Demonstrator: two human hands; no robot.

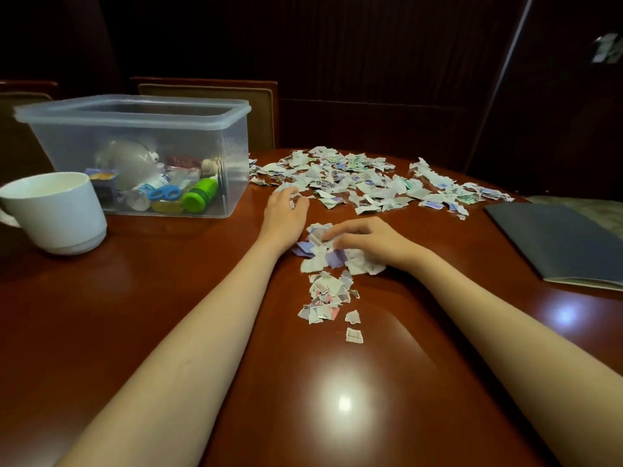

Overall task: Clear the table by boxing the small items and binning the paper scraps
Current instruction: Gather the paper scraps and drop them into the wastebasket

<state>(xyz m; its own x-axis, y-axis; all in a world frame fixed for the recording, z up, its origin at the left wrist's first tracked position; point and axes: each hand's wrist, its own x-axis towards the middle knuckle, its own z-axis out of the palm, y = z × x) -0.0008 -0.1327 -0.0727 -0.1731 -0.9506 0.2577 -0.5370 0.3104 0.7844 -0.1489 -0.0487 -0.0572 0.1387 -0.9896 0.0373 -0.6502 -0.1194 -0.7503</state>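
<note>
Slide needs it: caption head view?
Left hand and right hand gather paper scraps on table; small items sit in clear box.

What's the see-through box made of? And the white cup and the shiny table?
The box looks like clear plastic: you can see through its slightly cloudy walls. The cup seems to be glazed ceramic: white, thick and smooth. The table looks like varnished reddish wood: glossy, with bright reflections.
</note>
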